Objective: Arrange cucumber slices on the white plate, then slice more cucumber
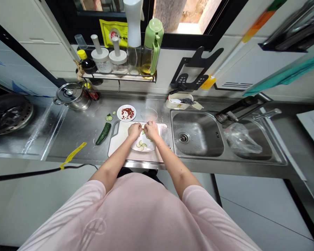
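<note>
Over a plate (150,146), left hand (134,130) and right hand (151,130) (grip unclear), near a cucumber (103,134) aslant, far end rightward.

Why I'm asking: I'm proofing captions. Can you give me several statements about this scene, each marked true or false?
The cucumber lies left of the cutting board. True.
The small plate with red pieces sits on the wall rack. False: it stands on the counter.
The steel pot has no lid. False: a lid covers it.
The left hand and right hand are over the cutting board. True.
The plastic bag lies in the right basin. True.
</note>
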Tool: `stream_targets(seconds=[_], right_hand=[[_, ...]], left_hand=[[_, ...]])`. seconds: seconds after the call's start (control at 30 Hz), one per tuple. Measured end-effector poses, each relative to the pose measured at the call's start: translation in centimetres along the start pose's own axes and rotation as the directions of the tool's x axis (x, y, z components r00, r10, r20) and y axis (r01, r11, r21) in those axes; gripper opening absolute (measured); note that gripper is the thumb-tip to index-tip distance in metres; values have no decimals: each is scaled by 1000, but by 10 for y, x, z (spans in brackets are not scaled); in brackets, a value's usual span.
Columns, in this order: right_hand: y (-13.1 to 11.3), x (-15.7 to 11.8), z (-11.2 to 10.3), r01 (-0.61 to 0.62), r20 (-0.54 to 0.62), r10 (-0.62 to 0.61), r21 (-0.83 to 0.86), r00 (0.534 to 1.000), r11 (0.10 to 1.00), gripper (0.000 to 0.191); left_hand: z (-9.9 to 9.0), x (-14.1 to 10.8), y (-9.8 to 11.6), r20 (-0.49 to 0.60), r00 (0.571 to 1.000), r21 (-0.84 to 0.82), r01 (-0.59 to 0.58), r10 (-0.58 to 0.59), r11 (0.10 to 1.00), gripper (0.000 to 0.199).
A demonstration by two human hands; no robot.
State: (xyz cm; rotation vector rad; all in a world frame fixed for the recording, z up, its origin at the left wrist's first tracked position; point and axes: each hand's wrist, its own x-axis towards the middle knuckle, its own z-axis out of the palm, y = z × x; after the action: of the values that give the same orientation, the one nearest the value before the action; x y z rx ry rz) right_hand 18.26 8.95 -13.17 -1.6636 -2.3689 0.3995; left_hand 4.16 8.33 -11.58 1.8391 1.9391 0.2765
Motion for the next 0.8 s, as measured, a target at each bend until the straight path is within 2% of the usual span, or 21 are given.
stream_targets(seconds=[0.43, 0.8], right_hand=[[4, -6, -6, -22, -33, 22, 12, 999, 1000, 22], [-6, -14, -20, -20, -161, 35, 96, 986, 995, 17]], left_hand=[[2, 0, -5, -54, 998, -27, -24, 23, 999, 17], [-9, -3, -3, -85, 996, -21, -39, 37, 999, 17]])
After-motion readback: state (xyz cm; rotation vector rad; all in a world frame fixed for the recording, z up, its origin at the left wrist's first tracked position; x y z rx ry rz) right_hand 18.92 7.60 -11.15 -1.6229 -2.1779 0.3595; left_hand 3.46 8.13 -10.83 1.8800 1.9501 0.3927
